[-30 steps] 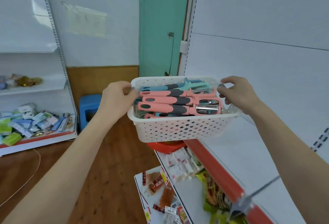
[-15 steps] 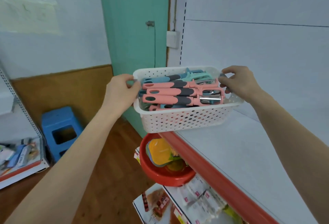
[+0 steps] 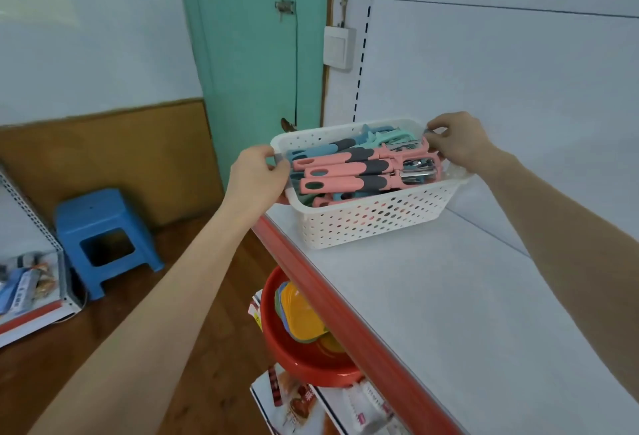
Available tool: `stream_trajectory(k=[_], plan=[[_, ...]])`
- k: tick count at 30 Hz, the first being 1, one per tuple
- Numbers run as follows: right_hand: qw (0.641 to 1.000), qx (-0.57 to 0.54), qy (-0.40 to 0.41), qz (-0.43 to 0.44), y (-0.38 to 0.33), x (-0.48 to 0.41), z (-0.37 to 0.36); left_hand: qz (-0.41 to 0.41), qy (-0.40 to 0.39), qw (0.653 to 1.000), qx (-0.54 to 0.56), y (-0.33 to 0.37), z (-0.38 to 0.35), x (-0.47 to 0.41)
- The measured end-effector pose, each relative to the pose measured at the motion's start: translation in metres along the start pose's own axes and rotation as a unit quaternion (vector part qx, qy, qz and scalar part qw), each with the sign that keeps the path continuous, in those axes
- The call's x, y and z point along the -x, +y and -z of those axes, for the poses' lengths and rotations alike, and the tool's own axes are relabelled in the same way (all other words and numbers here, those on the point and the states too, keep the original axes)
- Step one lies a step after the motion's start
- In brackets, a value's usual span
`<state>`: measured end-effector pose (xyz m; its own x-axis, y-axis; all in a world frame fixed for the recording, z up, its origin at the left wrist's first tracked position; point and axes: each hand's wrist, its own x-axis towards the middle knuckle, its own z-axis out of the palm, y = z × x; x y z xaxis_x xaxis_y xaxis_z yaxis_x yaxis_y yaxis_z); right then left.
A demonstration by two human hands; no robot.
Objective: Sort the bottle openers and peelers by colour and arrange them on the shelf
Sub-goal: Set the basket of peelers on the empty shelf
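Observation:
A white perforated basket (image 3: 373, 222) stands on the white shelf (image 3: 449, 296) near its left end. Several pink-handled tools (image 3: 345, 182) with grey grips lie on top inside it, and blue and mint-green ones (image 3: 377, 135) lie behind them. My left hand (image 3: 257, 177) grips the basket's left rim. My right hand (image 3: 456, 144) grips the right rim at the far corner. Which tools are openers and which are peelers is hard to tell.
The shelf has a red front edge (image 3: 345, 324). Below it sit a red bowl (image 3: 301, 358) with coloured plates and packaged goods (image 3: 301, 403). A blue stool (image 3: 100, 237) stands on the wooden floor, beside another shelf unit (image 3: 31, 282). A green door (image 3: 256, 54) is behind.
Both hands carried the basket from mid-air over the floor to the right and set it down on the white shelf. My view turned right with it.

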<state>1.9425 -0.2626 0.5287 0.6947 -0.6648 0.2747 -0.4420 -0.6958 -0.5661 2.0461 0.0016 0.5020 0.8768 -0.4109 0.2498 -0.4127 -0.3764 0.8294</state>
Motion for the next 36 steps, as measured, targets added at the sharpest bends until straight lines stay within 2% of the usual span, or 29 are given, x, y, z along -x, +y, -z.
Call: stream_trajectory(k=[5, 13, 29, 32, 36], plan=[[0.998, 0.051, -0.023, 0.027, 0.003, -0.028, -0.018, 0.031, 0.0, 0.999, 0.019, -0.001, -0.007, -0.007], [0.993, 0.086, -0.055, 0.051, 0.003, -0.056, -0.039, 0.032, 0.01, 0.999, -0.009, -0.01, -0.01, -0.02], [0.994, 0.066, -0.073, 0.055, 0.0, -0.067, -0.045, 0.031, 0.037, 0.997, -0.058, -0.015, -0.018, -0.024], [0.994, 0.058, -0.072, 0.052, -0.001, -0.064, -0.04, 0.009, 0.024, 0.994, -0.102, -0.013, -0.016, -0.023], [0.995, 0.056, -0.062, 0.055, -0.002, -0.049, -0.026, -0.079, 0.047, 0.967, -0.236, -0.012, -0.01, -0.021]])
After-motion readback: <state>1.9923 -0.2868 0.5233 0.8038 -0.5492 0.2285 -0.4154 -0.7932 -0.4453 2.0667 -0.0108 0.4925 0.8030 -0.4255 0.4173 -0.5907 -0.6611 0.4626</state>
